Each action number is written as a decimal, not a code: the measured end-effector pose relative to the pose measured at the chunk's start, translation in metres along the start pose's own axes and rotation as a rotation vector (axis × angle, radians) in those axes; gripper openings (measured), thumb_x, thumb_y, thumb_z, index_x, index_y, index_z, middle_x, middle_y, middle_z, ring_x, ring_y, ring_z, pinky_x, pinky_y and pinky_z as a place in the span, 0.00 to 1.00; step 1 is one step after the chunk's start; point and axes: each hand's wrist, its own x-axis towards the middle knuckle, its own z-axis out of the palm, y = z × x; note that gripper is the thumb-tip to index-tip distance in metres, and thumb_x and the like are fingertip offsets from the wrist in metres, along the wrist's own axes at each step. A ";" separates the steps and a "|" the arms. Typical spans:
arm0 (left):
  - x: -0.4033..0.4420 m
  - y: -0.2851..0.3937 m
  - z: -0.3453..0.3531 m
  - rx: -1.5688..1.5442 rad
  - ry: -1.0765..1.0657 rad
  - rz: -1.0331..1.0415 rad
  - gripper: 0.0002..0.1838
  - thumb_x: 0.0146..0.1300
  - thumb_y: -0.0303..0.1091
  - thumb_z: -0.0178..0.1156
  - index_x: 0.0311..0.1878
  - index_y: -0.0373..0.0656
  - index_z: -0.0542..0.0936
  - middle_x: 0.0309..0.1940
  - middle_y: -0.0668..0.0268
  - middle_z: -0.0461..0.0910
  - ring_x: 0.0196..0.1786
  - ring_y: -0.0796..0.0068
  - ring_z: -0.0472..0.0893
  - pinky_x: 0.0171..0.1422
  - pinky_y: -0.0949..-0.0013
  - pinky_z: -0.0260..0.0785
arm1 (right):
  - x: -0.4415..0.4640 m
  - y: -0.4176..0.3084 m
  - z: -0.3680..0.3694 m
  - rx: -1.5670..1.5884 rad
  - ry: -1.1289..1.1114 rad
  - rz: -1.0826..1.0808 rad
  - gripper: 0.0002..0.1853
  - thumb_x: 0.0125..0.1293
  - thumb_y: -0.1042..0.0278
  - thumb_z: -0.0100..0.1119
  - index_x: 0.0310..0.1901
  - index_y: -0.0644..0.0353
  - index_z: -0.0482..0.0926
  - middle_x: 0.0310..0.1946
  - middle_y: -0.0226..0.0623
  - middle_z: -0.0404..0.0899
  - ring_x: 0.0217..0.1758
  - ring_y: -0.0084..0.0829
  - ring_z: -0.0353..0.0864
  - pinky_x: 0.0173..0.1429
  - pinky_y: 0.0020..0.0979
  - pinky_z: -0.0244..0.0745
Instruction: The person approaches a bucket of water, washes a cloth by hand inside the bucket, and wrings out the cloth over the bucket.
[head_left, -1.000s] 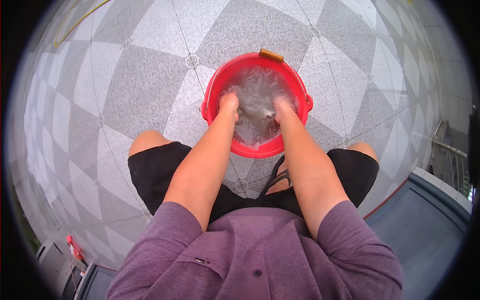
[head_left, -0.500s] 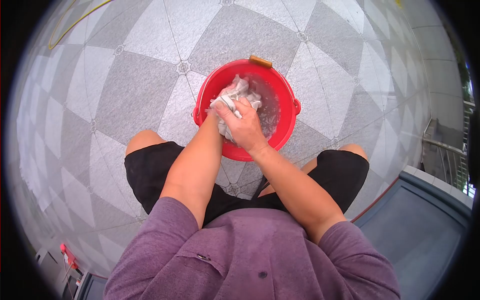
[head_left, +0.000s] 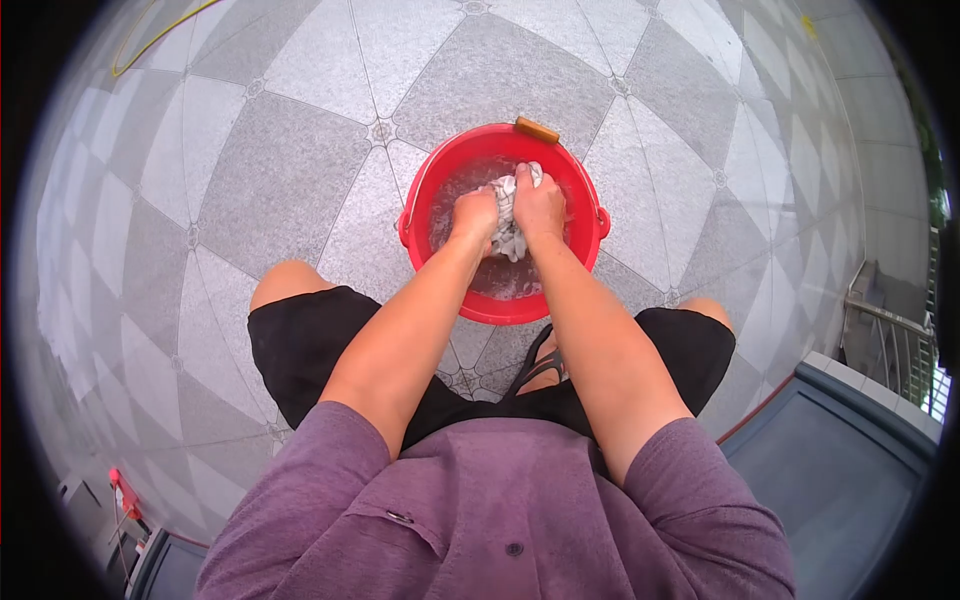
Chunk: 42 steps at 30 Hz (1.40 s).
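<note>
Here, each hand (head_left: 475, 215) (head_left: 540, 203) grips white cloth (head_left: 508, 215) inside a red bucket (head_left: 428, 262) of water (head_left: 505, 280).

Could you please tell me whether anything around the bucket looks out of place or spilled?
Nothing stands out. The red bucket sits upright, its wooden grip by the far rim. The pale cloth is bunched between the left hand and right hand, and I see no clear puddle on the tiles.

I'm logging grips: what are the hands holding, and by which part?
A bunched white cloth, gripped at its upper part by both hands; finer detail is hidden.
</note>
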 end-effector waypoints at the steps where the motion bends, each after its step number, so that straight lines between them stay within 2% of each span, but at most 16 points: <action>1: -0.021 0.021 -0.002 -0.033 0.006 0.035 0.20 0.74 0.42 0.58 0.44 0.31 0.85 0.38 0.50 0.87 0.37 0.59 0.85 0.43 0.53 0.76 | -0.003 0.010 0.005 -0.023 0.008 0.007 0.32 0.74 0.39 0.52 0.50 0.69 0.83 0.48 0.66 0.84 0.56 0.63 0.83 0.62 0.55 0.75; 4: 0.021 -0.008 -0.020 0.217 0.180 0.124 0.19 0.73 0.42 0.59 0.44 0.30 0.85 0.37 0.51 0.86 0.36 0.60 0.84 0.40 0.53 0.75 | -0.012 0.047 0.035 -0.082 0.007 0.037 0.30 0.75 0.46 0.51 0.52 0.73 0.82 0.50 0.68 0.83 0.59 0.63 0.82 0.65 0.55 0.74; 6: 0.021 -0.005 -0.029 0.052 0.152 0.016 0.18 0.71 0.39 0.59 0.45 0.30 0.85 0.38 0.51 0.86 0.37 0.61 0.84 0.40 0.52 0.74 | -0.012 0.083 0.056 -0.067 -0.031 0.018 0.28 0.74 0.47 0.52 0.52 0.71 0.83 0.52 0.66 0.83 0.59 0.62 0.82 0.65 0.55 0.74; 9: 0.003 0.005 -0.026 -0.080 0.217 -0.069 0.16 0.68 0.35 0.57 0.47 0.29 0.84 0.41 0.50 0.85 0.39 0.61 0.84 0.40 0.52 0.73 | -0.017 0.085 0.046 -0.336 -0.334 0.090 0.23 0.72 0.53 0.57 0.53 0.66 0.85 0.55 0.62 0.83 0.61 0.60 0.82 0.64 0.53 0.77; 12: 0.011 -0.006 -0.028 -0.061 0.252 -0.094 0.17 0.66 0.32 0.55 0.50 0.29 0.84 0.44 0.50 0.85 0.42 0.61 0.83 0.43 0.52 0.73 | -0.001 0.105 0.053 -0.459 -0.428 -0.184 0.20 0.71 0.56 0.57 0.53 0.61 0.87 0.57 0.60 0.82 0.62 0.55 0.83 0.62 0.51 0.80; 14: 0.013 -0.008 -0.031 0.011 0.254 -0.104 0.18 0.65 0.31 0.54 0.51 0.29 0.83 0.47 0.49 0.85 0.45 0.60 0.84 0.46 0.53 0.73 | 0.040 0.166 0.109 -0.154 -0.389 0.071 0.20 0.73 0.56 0.56 0.56 0.60 0.85 0.58 0.58 0.83 0.61 0.53 0.84 0.62 0.51 0.81; 16: 0.002 0.000 -0.034 0.115 0.260 -0.112 0.19 0.65 0.31 0.54 0.53 0.29 0.83 0.50 0.49 0.84 0.49 0.58 0.84 0.50 0.54 0.73 | 0.060 0.183 0.121 0.377 -0.397 0.381 0.21 0.74 0.54 0.55 0.59 0.59 0.83 0.59 0.54 0.83 0.61 0.50 0.84 0.63 0.50 0.81; 18: 0.017 -0.014 -0.037 0.038 0.249 -0.193 0.20 0.67 0.33 0.52 0.56 0.30 0.82 0.54 0.49 0.84 0.53 0.56 0.84 0.55 0.53 0.74 | 0.059 0.160 0.094 1.145 -0.420 0.732 0.24 0.76 0.52 0.54 0.63 0.59 0.80 0.60 0.49 0.83 0.61 0.47 0.84 0.64 0.49 0.80; 21: 0.023 -0.015 -0.044 -0.245 0.063 -0.276 0.23 0.69 0.36 0.49 0.59 0.32 0.81 0.58 0.49 0.83 0.58 0.52 0.83 0.61 0.51 0.75 | 0.005 0.062 0.012 1.268 -0.494 0.653 0.25 0.77 0.53 0.54 0.65 0.62 0.76 0.59 0.46 0.83 0.56 0.47 0.85 0.60 0.43 0.83; 24: 0.026 -0.010 -0.038 -0.419 -0.149 -0.316 0.24 0.73 0.43 0.47 0.61 0.36 0.80 0.59 0.50 0.83 0.58 0.50 0.84 0.63 0.47 0.76 | -0.019 0.039 -0.004 1.510 -0.714 0.493 0.23 0.78 0.53 0.55 0.63 0.62 0.78 0.58 0.42 0.84 0.57 0.46 0.85 0.61 0.42 0.82; 27: 0.034 -0.003 -0.036 -0.530 -0.364 -0.295 0.26 0.75 0.53 0.49 0.61 0.42 0.80 0.55 0.53 0.83 0.58 0.52 0.83 0.64 0.46 0.76 | -0.050 0.021 -0.003 1.447 -0.598 0.308 0.20 0.77 0.54 0.58 0.61 0.61 0.80 0.57 0.40 0.84 0.56 0.43 0.85 0.62 0.42 0.80; 30: 0.036 -0.001 -0.044 -0.426 -0.578 -0.081 0.26 0.77 0.60 0.49 0.59 0.48 0.80 0.51 0.58 0.84 0.55 0.56 0.83 0.63 0.50 0.77 | -0.097 -0.033 -0.039 1.172 -0.614 0.112 0.19 0.72 0.57 0.66 0.56 0.62 0.82 0.53 0.42 0.82 0.54 0.42 0.85 0.58 0.45 0.79; 33: 0.011 0.013 -0.037 -0.539 -0.735 -0.061 0.25 0.77 0.56 0.49 0.59 0.46 0.80 0.49 0.57 0.84 0.52 0.56 0.83 0.60 0.52 0.77 | -0.118 -0.042 -0.035 0.438 -0.228 -0.550 0.18 0.67 0.57 0.70 0.51 0.60 0.84 0.49 0.43 0.77 0.51 0.47 0.83 0.54 0.46 0.78; 37: -0.010 0.014 -0.033 -0.719 -0.750 -0.112 0.22 0.78 0.52 0.50 0.58 0.44 0.81 0.46 0.56 0.84 0.49 0.56 0.84 0.56 0.55 0.78 | -0.131 -0.056 -0.031 0.269 -0.150 -0.479 0.17 0.64 0.51 0.70 0.48 0.54 0.84 0.48 0.46 0.74 0.51 0.55 0.82 0.54 0.49 0.78; 40: 0.000 0.000 -0.027 -0.743 -0.567 -0.150 0.21 0.79 0.48 0.50 0.57 0.42 0.81 0.44 0.55 0.85 0.46 0.56 0.85 0.53 0.57 0.79 | -0.105 -0.044 -0.012 0.077 0.003 -0.521 0.17 0.65 0.50 0.68 0.47 0.53 0.84 0.48 0.45 0.77 0.51 0.55 0.83 0.54 0.52 0.78; 42: 0.005 -0.010 -0.020 -0.681 -0.379 -0.190 0.20 0.79 0.46 0.51 0.57 0.41 0.81 0.43 0.55 0.85 0.44 0.56 0.85 0.51 0.58 0.79 | -0.082 -0.041 -0.010 0.082 -0.040 -0.343 0.19 0.68 0.47 0.64 0.49 0.53 0.83 0.49 0.54 0.83 0.53 0.59 0.83 0.56 0.55 0.78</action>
